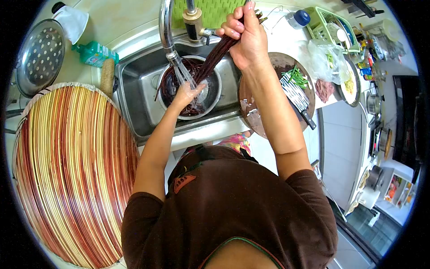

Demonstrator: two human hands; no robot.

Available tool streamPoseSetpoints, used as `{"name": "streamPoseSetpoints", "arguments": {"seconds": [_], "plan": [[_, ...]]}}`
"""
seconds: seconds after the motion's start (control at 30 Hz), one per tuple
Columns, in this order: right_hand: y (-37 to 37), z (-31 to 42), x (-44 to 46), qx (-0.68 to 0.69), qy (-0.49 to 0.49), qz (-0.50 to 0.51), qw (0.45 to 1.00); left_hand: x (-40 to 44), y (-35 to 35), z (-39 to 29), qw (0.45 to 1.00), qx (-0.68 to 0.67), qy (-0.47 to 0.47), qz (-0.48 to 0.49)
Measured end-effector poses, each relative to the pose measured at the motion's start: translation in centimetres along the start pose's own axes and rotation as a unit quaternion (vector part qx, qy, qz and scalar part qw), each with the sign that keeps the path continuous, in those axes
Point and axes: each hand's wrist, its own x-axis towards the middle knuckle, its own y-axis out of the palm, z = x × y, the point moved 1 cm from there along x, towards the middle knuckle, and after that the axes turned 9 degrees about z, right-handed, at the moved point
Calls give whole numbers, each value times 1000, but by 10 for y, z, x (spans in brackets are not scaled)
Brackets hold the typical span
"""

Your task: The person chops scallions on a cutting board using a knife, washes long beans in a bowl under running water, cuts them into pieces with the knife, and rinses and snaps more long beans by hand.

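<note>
Stems [217, 56] slanted above a metal bowl [218, 94] in running water [181, 71]

The right hand [249, 41], at the upper centre of the frame, was clamped around the upper part of the bundle of dark red-brown stems, probably so that the lower ends hung within reach of the faucet [166, 24]. The left hand [188, 95] was at the bundle's lower end, directly in the stream, its thumb seemingly against the stems; whether its fingers were curled around them could not be told.

The bowl sat in the steel sink [134, 96], left of centre in the upper half, apparently set beneath the faucet to catch what ran down. More loose stems lay inside it, some overhanging its left rim.

Right of the sink, a round wooden cutting board [251, 112] carried chopped green vegetable pieces [296, 76] and a kitchen knife [297, 99], its black handle angled to the lower right, perhaps for easy grasping. Farther right were a clear plastic bag [326, 62] with something green inside, pinkish meat-like shreds [324, 90] and a round dish [358, 89] of pale yellow food [349, 84]. At the upper right, a green dish rack [320, 30] held white crockery [338, 33]
</note>
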Motion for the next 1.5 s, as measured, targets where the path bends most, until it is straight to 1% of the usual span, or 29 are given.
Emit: {"name": "streamPoseSetpoints", "arguments": {"seconds": [0.03,0.07,0.13,0.17,0.23,0.27,0.3,0.37,0.4,0.43,0.47,0.53,0.63,0.67,0.7,0.77,0.9,0.93,1.0,1.03,1.1,1.17,1.2,1.23,1.27,1.3,1.37,1.43,1.5], "plan": [[1,5,-1,1,4,-11,1000,0,1,6,1000,1,15,-11],[-2,11,1,21,5,-14,1000,3,2,13,1000,11,-11,12],[-1,27,3,54,-4,-19,998,-6,2,1,999,-34,21,-4],[0,35,3,48,-27,-26,998,-10,1,-4,998,-55,37,-11],[-3,62,7,73,-96,11,993,-8,1,24,998,-49,17,-18],[-7,72,7,26,-110,42,993,-4,3,39,999,-47,9,-19],[-9,78,5,39,-107,26,993,-10,-4,21,999,30,6,-34],[-17,90,-2,11,-125,4,992,-10,-7,12,991,115,30,-69],[-22,97,-7,19,-137,-31,990,-8,-12,11,988,146,14,-46],[-31,103,-14,28,-149,-65,986,-14,-11,4,977,172,78,-96],[-55,109,-27,-16,-145,-12,989,-15,-13,4,972,194,90,-94],[-86,123,-50,8,-142,-94,985,-16,-17,-1,962,230,115,-87],[-148,138,-96,76,-143,-211,964,-22,-14,-45,957,263,117,-27],[-178,142,-114,98,-139,-218,961,-24,-11,-60,944,313,104,-18],[-187,143,-130,98,-141,-291,941,-21,-5,-65,940,322,112,3],[-232,145,-163,109,-148,-330,926,-13,7,-76,930,341,131,44],[-300,153,-212,143,-133,-426,883,1,35,-105,903,350,214,126],[-309,157,-220,165,-133,-436,875,3,41,-115,895,349,248,128],[-336,164,-230,212,-143,-459,851,15,59,-119,883,374,250,132],[-347,166,-233,225,-151,-433,860,17,67,-125,878,387,249,133],[-359,171,-235,142,-122,-485,854,22,82,-135,868,416,239,128],[-407,166,-248,25,-53,-448,892,32,99,-136,854,454,217,132],[-395,164,-252,-87,37,-486,869,37,105,-135,848,471,201,138],[-380,163,-259,-198,127,-514,825,40,109,-132,848,474,198,130],[-387,160,-271,-278,179,-485,810,43,112,-129,849,476,195,121],[-393,158,-279,-351,218,-484,771,45,114,-126,850,478,191,111],[-383,163,-299,-410,252,-450,752,46,115,-121,852,476,182,117],[-387,156,-314,-574,254,-462,626,45,118,-117,853,478,173,117],[-371,138,-334,-739,201,-361,532,43,121,-117,852,488,156,110]]}}
